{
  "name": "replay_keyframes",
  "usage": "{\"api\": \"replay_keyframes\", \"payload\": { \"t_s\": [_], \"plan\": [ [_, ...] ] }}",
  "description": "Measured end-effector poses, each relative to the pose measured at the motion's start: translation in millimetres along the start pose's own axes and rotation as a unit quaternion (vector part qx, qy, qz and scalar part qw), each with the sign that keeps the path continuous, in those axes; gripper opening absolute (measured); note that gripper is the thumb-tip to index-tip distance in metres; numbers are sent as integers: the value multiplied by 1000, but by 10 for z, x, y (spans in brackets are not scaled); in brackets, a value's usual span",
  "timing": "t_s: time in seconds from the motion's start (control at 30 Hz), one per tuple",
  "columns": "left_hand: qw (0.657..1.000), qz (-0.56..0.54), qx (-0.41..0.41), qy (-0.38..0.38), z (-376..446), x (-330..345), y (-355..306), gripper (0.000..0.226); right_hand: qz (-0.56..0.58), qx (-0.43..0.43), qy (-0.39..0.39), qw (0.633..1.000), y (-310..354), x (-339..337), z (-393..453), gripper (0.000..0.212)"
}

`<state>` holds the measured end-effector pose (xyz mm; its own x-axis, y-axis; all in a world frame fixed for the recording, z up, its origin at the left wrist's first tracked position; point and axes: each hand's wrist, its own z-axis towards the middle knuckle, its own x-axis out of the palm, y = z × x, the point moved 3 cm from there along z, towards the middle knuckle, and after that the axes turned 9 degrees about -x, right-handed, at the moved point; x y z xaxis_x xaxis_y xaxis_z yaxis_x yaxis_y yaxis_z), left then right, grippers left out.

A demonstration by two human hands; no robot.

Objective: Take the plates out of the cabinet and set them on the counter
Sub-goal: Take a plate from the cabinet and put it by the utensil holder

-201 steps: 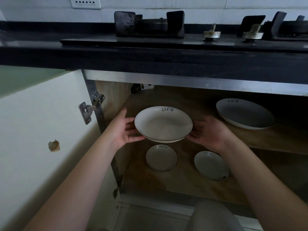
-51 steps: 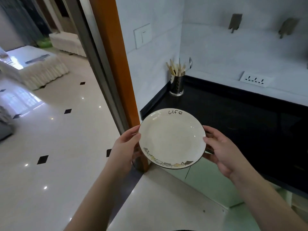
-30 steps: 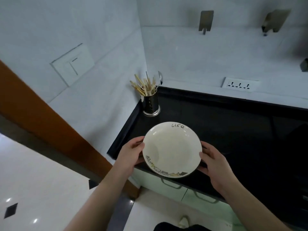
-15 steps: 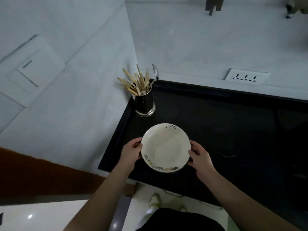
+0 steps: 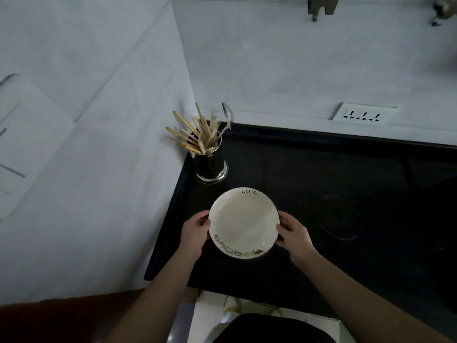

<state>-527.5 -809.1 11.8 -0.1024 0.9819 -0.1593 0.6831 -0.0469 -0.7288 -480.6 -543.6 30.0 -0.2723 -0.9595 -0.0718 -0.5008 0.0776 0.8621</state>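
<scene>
The white plate (image 5: 243,222), marked "Life" at its far rim and carrying a band of small drawings along its near rim, sits level between the person's two hands over the black counter (image 5: 346,194). The left hand (image 5: 194,233) grips the plate's left edge and the right hand (image 5: 293,235) grips its right edge, fingers curled under the rim on each side with the thumbs at the rim. The hands are at opposite ends of the plate's width, so neither is nearer than the other; the plate lies straight between them.

Taking the chopstick holder (image 5: 210,162) as landmark, the plate is just on the near side of it and slightly to its right, apart from it and not touching. The holder stands in the counter's back-left corner against the wall (image 5: 99,144), with chopsticks (image 5: 195,134) and a spoon (image 5: 228,115) leaning out of it.

Whether the plate's base already touches the counter cannot be told from this view. The setting-down appears to be at its end: what remains is a straight move downward, then sliding the fingers out sideways from under the rim. The counter to the right of the plate offers room for further plates.
</scene>
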Motion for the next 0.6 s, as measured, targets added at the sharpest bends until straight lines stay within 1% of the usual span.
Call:
{"api": "replay_keyframes", "payload": {
  "t_s": [0.17, 0.37, 0.6],
  "plan": [
    [1000, 22, 9, 3, 118, -6, -14, 32, -2, 9, -7, 1000, -43, 16, 62, 38],
    [999, 42, -2, 2, 172, -16, -18, 31, -17, 9, -17, 1000, -25, 51, 144, 41],
    [996, 90, 27, -11, 177, -11, -99, 32, -37, -8, -18, 999, 53, 110, 198, 40]
  ]
}}
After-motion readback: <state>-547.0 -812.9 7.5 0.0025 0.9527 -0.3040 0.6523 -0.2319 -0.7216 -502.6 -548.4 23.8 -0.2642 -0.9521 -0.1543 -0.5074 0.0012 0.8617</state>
